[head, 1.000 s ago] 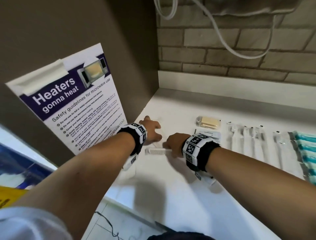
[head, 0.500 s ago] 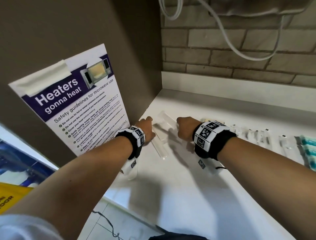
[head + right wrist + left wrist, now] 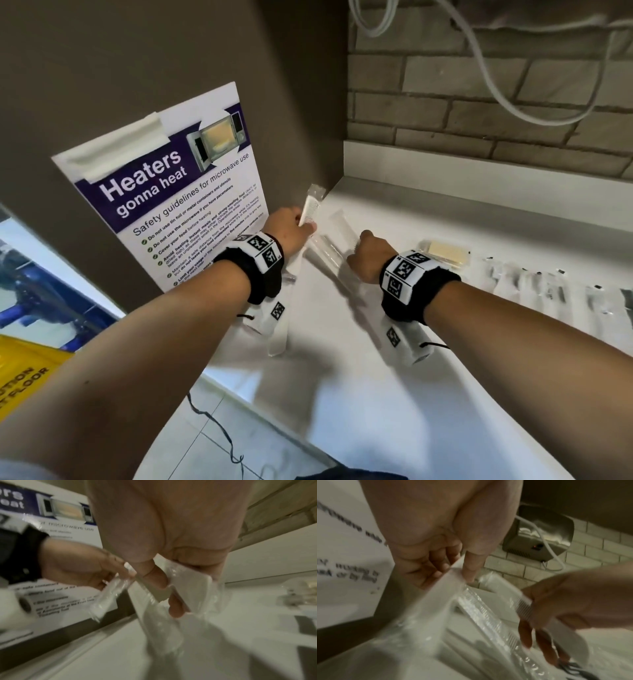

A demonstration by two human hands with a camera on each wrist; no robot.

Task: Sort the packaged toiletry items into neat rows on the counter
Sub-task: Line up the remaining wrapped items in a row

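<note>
Several white combs in clear wrappers are at the counter's [image 3: 394,394] back left corner. My left hand [image 3: 301,228] pinches one wrapped comb [image 3: 312,205], its far end raised against the brown side wall. My right hand [image 3: 359,241] grips a second wrapped comb [image 3: 342,224] just to the right, lifted off the counter. In the left wrist view my left fingers [image 3: 436,568] curl on the wrapper edge [image 3: 447,582], and other wrapped combs [image 3: 481,609] lie below. The right wrist view has my right thumb [image 3: 154,577] clamped on its comb [image 3: 192,582].
A wrapped yellow soap bar [image 3: 447,251] lies right of my right wrist. A row of clear-wrapped slim items [image 3: 548,291] runs along the counter's right. A microwave poster [image 3: 178,192] hangs on the left wall. A white cable [image 3: 507,96] loops over the brick wall.
Both hands have moved away from me toward the back left corner. Each now holds a wrapped comb lifted off the counter, where a second ago they rested on combs lying flat.
</note>
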